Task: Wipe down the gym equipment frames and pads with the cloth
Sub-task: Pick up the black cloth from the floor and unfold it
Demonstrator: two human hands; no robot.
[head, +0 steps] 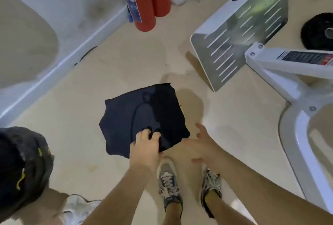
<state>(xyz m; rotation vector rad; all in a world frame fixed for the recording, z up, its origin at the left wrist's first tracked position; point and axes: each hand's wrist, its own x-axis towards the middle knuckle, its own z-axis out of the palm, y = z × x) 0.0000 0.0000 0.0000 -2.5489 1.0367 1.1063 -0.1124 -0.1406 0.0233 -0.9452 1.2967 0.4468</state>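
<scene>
Head camera looks down: the left hand (144,146) pinches the near edge of a dark, limp, roughly square cloth (140,113) over the pale floor (108,73). The right hand (202,146), fingers splayed, holds nothing beside it. A white metal frame (270,70) stands to the right.

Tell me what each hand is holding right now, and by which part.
The left hand grips the dark cloth at its near edge; the right hand holds nothing.
</scene>
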